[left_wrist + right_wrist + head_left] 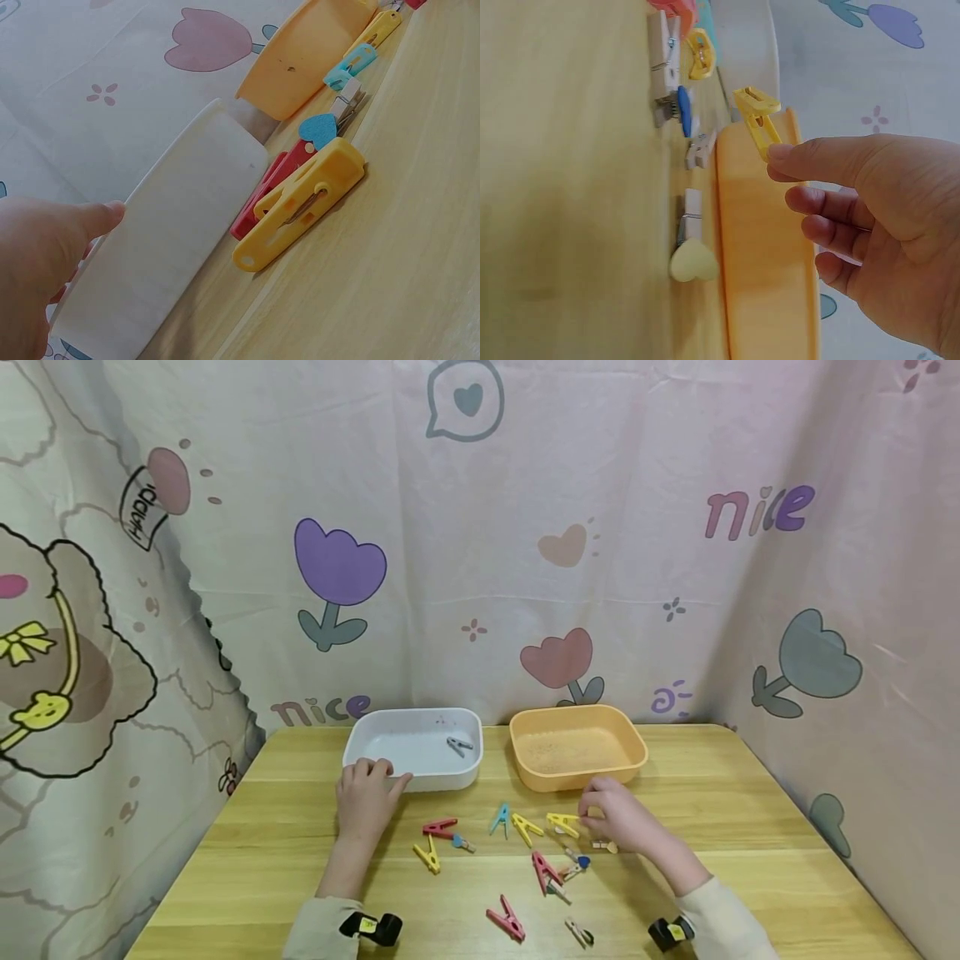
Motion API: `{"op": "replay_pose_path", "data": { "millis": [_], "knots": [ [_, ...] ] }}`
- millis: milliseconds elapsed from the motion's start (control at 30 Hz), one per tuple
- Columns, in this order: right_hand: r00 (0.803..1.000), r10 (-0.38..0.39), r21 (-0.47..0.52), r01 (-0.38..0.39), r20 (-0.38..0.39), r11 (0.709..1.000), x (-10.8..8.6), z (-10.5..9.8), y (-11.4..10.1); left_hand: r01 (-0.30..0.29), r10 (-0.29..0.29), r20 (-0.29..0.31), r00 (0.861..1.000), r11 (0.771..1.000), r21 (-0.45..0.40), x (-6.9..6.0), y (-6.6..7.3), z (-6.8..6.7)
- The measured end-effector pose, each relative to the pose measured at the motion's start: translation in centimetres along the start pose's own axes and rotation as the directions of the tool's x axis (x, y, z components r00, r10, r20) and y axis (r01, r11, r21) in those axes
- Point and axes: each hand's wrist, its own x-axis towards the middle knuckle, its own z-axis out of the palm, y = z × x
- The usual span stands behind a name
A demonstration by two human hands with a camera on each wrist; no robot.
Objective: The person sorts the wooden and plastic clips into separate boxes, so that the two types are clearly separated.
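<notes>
One angular yellow clip (760,122), apparently plastic, pinched by right hand (618,817) near orange tray (553,780); left of it, left hand (365,802) grips white tray (444,782).

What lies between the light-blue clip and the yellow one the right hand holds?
Another yellow clip lies between the light-blue clip and the held clip; the head view shows this.
</notes>
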Motion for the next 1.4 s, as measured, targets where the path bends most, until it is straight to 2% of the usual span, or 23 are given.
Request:
{"op": "replay_pose_path", "data": {
  "millis": [267, 467, 733, 833, 1100, 1400],
  "knots": [
    [1.000, 0.000, -0.001, 0.000, 0.009, 1.000, 1.3, -1.1, -0.1, -0.023, 0.023, -0.033, 0.999, 1.000, -0.009, 0.0, 0.1, 0.0],
    [1.000, -0.027, -0.007, 0.027, 0.000, 1.000, 2.3, -1.9, -0.7, -0.024, 0.023, -0.036, 0.999, 1.000, -0.004, 0.0, 0.1, 0.1],
    [0.990, -0.126, -0.022, 0.125, -0.061, 0.992, 4.0, -1.9, -0.9, -0.029, 0.028, -0.038, 0.999, 1.000, -0.006, 0.0, 0.1, 0.0],
    [0.988, -0.145, -0.028, 0.143, -0.060, 0.989, 4.8, -2.0, -1.1, -0.023, 0.023, -0.035, 0.999, 1.000, -0.008, 0.0, 0.1, 0.0],
    [0.995, -0.102, -0.018, 0.102, -0.001, 0.995, 6.9, -2.2, -2.2, -0.018, 0.018, -0.014, 1.000, 1.000, -0.016, 0.1, 0.3, -0.2],
    [0.990, -0.133, -0.029, 0.133, -0.034, 0.991, 9.3, -1.8, -2.6, 0.009, -0.009, 0.012, 1.000, 0.999, -0.033, 0.0, 0.3, -0.2]
  ]
}}
